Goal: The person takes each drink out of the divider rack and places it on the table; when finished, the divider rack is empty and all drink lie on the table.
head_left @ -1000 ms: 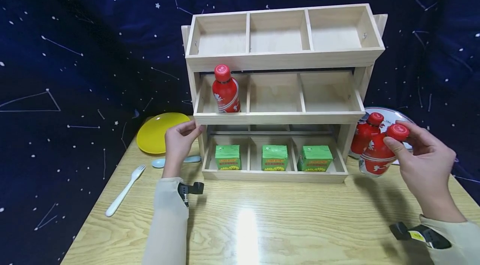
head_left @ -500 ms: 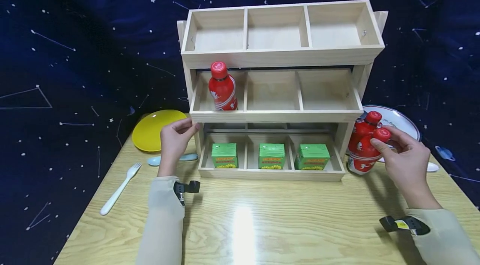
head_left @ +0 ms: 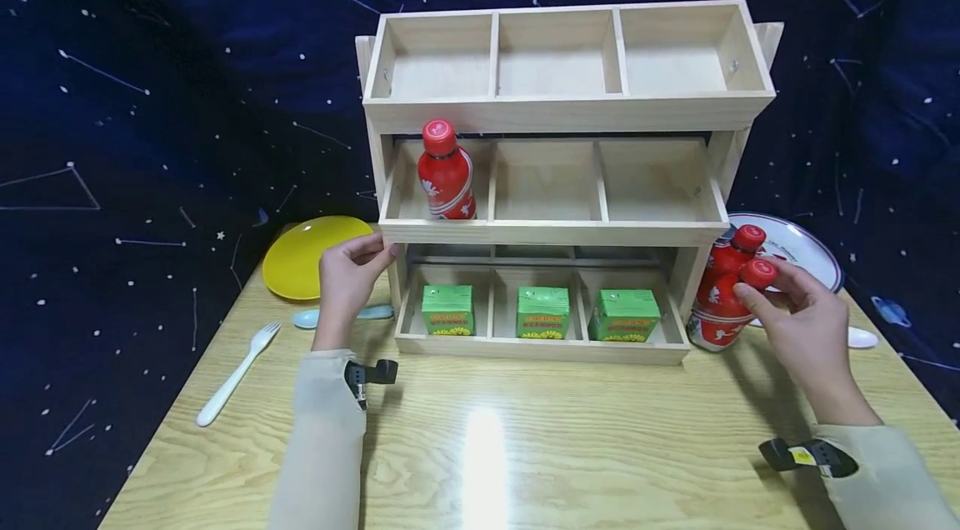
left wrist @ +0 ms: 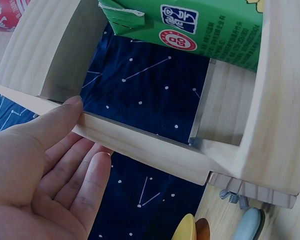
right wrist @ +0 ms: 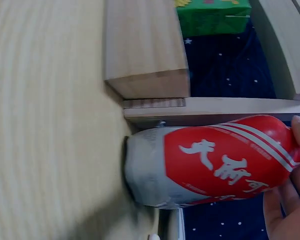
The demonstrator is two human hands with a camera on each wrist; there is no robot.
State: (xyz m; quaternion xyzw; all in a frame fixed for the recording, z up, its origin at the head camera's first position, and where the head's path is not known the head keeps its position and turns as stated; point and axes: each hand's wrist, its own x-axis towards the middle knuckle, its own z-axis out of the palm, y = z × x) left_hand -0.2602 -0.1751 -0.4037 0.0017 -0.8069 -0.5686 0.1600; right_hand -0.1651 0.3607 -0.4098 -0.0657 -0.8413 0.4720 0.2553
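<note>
In the head view my right hand (head_left: 808, 334) grips a red bottle (head_left: 722, 311) by its cap and neck, beside the right foot of the wooden shelf (head_left: 555, 234). The right wrist view shows that bottle (right wrist: 225, 160) with its clear base at the tabletop. Just behind it stands another red bottle (head_left: 748, 237), partly hidden. My left hand (head_left: 348, 284) pinches the shelf's left side; up close, the thumb lies on the wooden side bar (left wrist: 145, 142) with the fingers behind. A third red bottle (head_left: 447, 184) stands in the middle tier's left compartment.
Green cartons (head_left: 447, 311) occupy the bottom tier, one per compartment. At left lie a yellow plate (head_left: 300, 263), a pale blue spoon (head_left: 305, 318) and a white fork (head_left: 238, 376). A white plate (head_left: 813, 251) and a white utensil (head_left: 862, 338) are behind my right hand.
My right hand has moved left with its bottle, lowering it to the table beside the shelf, close to the other bottle. The left hand keeps its hold on the shelf.
</note>
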